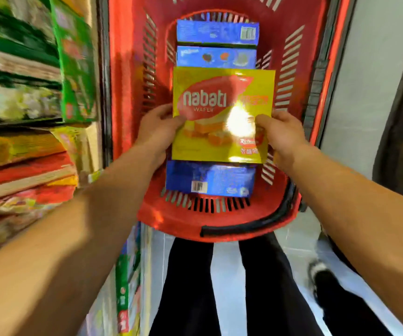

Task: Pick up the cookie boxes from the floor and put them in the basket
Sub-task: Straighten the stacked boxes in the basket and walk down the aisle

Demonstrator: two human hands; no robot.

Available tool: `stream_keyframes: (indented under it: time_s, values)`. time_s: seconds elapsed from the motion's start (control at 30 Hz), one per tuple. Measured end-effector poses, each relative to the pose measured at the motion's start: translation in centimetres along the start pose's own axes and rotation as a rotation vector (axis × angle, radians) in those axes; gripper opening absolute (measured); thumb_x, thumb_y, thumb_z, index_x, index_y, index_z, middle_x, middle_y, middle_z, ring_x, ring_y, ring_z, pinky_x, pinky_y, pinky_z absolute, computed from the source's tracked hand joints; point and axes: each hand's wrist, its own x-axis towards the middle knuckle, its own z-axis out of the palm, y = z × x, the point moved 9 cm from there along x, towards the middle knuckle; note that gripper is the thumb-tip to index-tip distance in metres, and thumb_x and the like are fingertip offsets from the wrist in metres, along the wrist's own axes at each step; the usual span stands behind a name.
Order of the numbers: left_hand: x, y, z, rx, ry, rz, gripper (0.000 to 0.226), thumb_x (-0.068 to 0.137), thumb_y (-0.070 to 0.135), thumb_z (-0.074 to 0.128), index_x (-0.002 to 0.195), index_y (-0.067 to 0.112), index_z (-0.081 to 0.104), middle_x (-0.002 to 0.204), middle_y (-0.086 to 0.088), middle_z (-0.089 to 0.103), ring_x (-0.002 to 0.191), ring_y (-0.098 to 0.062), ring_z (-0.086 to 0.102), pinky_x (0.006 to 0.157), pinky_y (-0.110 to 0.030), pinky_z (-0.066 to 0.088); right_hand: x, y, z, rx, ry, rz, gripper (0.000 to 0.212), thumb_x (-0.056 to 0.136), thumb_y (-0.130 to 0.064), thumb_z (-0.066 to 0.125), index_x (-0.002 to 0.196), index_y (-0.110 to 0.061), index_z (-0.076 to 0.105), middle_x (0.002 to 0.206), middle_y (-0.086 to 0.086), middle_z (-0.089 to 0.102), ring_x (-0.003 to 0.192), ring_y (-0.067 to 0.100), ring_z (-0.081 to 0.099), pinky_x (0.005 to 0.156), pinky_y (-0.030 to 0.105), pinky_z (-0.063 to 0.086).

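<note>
both hands are holding a yellow nabati wafer box (223, 115) flat over the open red basket (186, 220). the left hand (158, 128) is gripping the box's left edge, thumb on top, and the right hand (280, 134) is doing the same on the right edge, so each grip is clamped on the box from its own side. inside the basket three blue cookie boxes are lying in a row: far blue box (217, 32), middle blue box (216, 57) and near blue box (210, 178), the yellow one covering part of the run between them. there's some slack showing between the boxes and the slotted basket walls on both sides. the black handle (251, 226) is lying folded along the near rim. shelves of packaged goods (26, 93) are crowding in tight on the left, and open floor (224, 275) is showing below between the person's black trouser legs.
</note>
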Motion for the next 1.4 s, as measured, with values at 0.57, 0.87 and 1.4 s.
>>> stream_keyframes:
  time_s: [0.57,0.87,1.4]
  values:
    - [5.1,-0.3,1.1,0.424,0.025,0.100,0.009,0.077,0.028,0.064,0.085,0.025,0.064,0.094,0.000,0.062,0.091,-0.017,0.058,0.088,-0.033,0.045,5.3,1.3,1.9,-0.687,0.083,-0.106,0.063,0.074,-0.049,0.063,0.121,-0.008,0.054,0.124,0.012,0.058,0.113,0.029,0.056,0.096,0.038,0.046]
    - [-17.5,5.2,0.7,0.817,-0.125,0.237,0.053,0.082,0.028,0.068,0.132,0.013,0.055,0.128,-0.010,0.062,0.117,-0.025,0.057,0.093,-0.029,0.041,-16.4,-6.1,-1.2,-1.090,-0.115,-0.488,0.072,0.072,-0.046,0.058,0.129,-0.002,0.048,0.126,0.022,0.051,0.118,0.040,0.047,0.098,0.043,0.040]
    - [-49.5,-0.7,-1.4,0.423,0.448,0.102,0.053,0.083,0.039,0.063,0.132,0.022,0.054,0.133,-0.006,0.058,0.120,-0.025,0.054,0.090,-0.027,0.039,-38.1,-6.6,-3.9,-1.568,-0.700,-1.325,0.088,0.067,-0.050,0.065,0.138,-0.001,0.046,0.136,0.025,0.048,0.124,0.043,0.046,0.108,0.047,0.036]
